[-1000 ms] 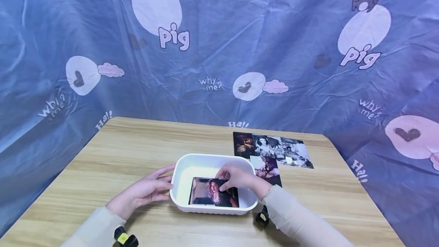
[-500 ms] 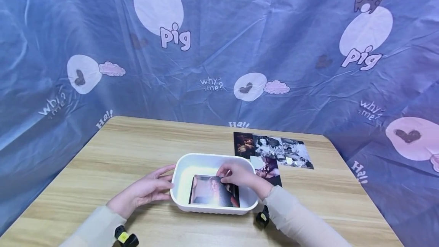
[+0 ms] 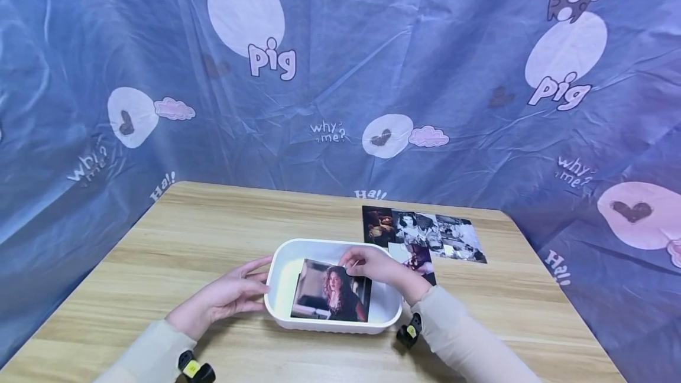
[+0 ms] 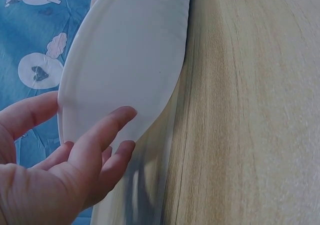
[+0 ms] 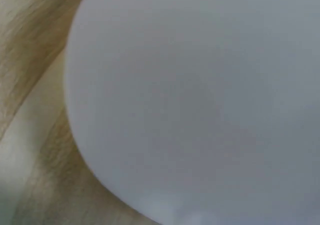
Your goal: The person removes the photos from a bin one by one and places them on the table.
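A white rectangular basin [image 3: 282,319] stands on the table in the head view. My left hand [image 3: 229,295] rests against its left end; in the left wrist view, the fingers of the left hand [image 4: 75,170] touch the outer wall and rim, loosely spread. Inside the basin, my right hand [image 3: 375,268] pinches the upper right corner of a photo [image 3: 330,294] of a person with long curly hair. That photo is tilted, its far edge raised. Another dark edge shows beneath it, mostly hidden. The right wrist view holds only the basin's blurred outer wall [image 5: 190,105], without the hand.
Behind the basin to the right, several photos lie on the wooden table [image 3: 213,223]: a dark one [image 3: 378,226], black-and-white ones [image 3: 460,238] and a purplish one [image 3: 420,262] partly covered by the right arm. A blue printed curtain [image 3: 340,75] hangs around the table's far edges.
The right hand has raised the photo's far edge and shifted it slightly up and away, with glare passing over it midway. The left hand and the basin have stayed nearly still.
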